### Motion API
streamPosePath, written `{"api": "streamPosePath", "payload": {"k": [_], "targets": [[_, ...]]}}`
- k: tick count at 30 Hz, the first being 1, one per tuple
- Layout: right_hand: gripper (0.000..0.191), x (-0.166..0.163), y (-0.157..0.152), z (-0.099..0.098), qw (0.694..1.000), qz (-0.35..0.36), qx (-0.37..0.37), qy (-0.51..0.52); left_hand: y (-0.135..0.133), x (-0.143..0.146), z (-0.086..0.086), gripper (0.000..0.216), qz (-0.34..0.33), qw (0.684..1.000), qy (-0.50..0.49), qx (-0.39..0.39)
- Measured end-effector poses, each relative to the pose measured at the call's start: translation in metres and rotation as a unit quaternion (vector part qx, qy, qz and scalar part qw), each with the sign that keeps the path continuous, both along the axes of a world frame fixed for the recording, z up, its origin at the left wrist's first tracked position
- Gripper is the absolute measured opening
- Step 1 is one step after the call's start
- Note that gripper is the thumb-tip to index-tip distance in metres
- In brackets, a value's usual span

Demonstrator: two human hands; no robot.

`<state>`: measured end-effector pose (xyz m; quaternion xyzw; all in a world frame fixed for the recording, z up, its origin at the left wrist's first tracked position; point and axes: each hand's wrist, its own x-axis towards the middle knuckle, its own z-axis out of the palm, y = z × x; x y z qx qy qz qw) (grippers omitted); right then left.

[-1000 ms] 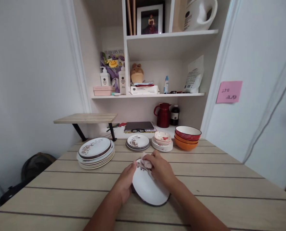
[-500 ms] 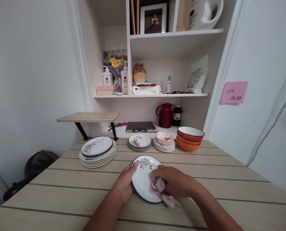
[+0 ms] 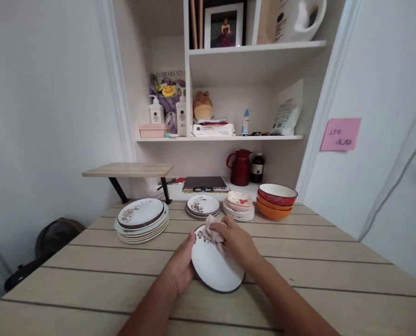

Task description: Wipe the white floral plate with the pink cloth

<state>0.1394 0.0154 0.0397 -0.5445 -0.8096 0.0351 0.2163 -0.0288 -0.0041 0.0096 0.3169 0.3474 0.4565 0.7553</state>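
A white plate (image 3: 213, 269) with a dark rim and a brown flower print lies in front of me on the wooden table (image 3: 327, 270). My left hand (image 3: 180, 263) grips its left edge. My right hand (image 3: 236, 243) presses a crumpled pinkish cloth (image 3: 213, 233) onto the plate's far part, over the flower print.
Behind stand a stack of large plates (image 3: 141, 219), a small plate stack (image 3: 203, 206), saucers with a little dish (image 3: 239, 206) and red and orange bowls (image 3: 276, 199). A red jug (image 3: 240, 168), a dark bottle and shelves lie at the back wall. A low wooden riser (image 3: 129, 170) stands left.
My right hand has swept the cloth from the plate's near right edge up to its far part. The left hand still holds the plate's left edge.
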Motion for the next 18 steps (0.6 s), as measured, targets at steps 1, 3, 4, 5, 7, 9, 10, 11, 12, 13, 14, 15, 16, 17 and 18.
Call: {"api": "streamPosePath", "payload": {"k": [1, 3, 4, 5, 7, 9, 10, 11, 12, 13, 14, 15, 16, 17, 18], "targets": [[0.040, 0.009, -0.001, 0.002, 1.000, 0.001, -0.020, -0.017, 0.000, 0.000, 0.000, 0.066, -0.004, 1.000, 0.006, -0.006], [0.038, 0.025, -0.007, 0.006, 0.996, 0.014, -0.066, -0.051, -0.001, -0.001, 0.000, 0.071, -0.008, 1.000, 0.012, -0.012], [0.038, 0.032, -0.011, 0.009, 0.994, 0.018, -0.085, -0.067, 0.000, -0.001, 0.000, 0.072, -0.009, 1.000, 0.010, -0.011], [0.038, 0.036, -0.016, 0.012, 0.992, 0.030, -0.096, -0.071, 0.000, -0.001, -0.001, 0.073, -0.011, 1.000, 0.006, -0.010], [0.038, 0.038, -0.028, 0.016, 0.987, 0.075, -0.124, -0.063, 0.000, -0.001, -0.001, 0.074, -0.015, 1.000, -0.004, -0.006], [0.044, 0.030, -0.038, 0.019, 0.979, 0.131, -0.150, -0.043, 0.001, -0.001, -0.002, 0.073, -0.014, 1.000, -0.014, -0.003], [0.050, 0.023, -0.042, 0.018, 0.973, 0.162, -0.162, -0.031, 0.001, -0.002, -0.002, 0.072, -0.014, 1.000, -0.020, -0.002], [0.055, 0.015, -0.045, 0.017, 0.967, 0.192, -0.169, -0.018, 0.001, -0.002, -0.002, 0.072, -0.013, 1.000, -0.025, -0.002], [0.058, 0.007, -0.046, 0.014, 0.962, 0.214, -0.169, -0.004, 0.001, -0.002, -0.001, 0.072, -0.013, 1.000, -0.029, -0.003], [0.058, -0.001, -0.045, 0.011, 0.960, 0.227, -0.164, 0.012, 0.002, -0.002, -0.002, 0.072, -0.013, 0.999, -0.032, -0.006], [0.054, -0.008, -0.043, 0.007, 0.964, 0.219, -0.144, 0.030, 0.002, -0.002, -0.002, 0.073, -0.016, 0.999, -0.035, -0.008], [0.053, -0.014, -0.040, 0.004, 0.970, 0.204, -0.121, 0.048, 0.003, -0.002, -0.002, 0.073, -0.018, 0.999, -0.039, -0.010], [0.056, -0.018, -0.036, 0.000, 0.972, 0.197, -0.109, 0.061, 0.004, -0.002, -0.003, 0.073, -0.021, 0.999, -0.045, -0.011], [0.060, -0.021, -0.032, -0.002, 0.975, 0.186, -0.096, 0.074, 0.004, -0.002, -0.004, 0.072, -0.024, 0.998, -0.052, -0.010], [0.064, -0.022, -0.029, -0.004, 0.976, 0.177, -0.089, 0.087, 0.005, -0.002, -0.005, 0.071, -0.028, 0.998, -0.058, -0.009]]}}
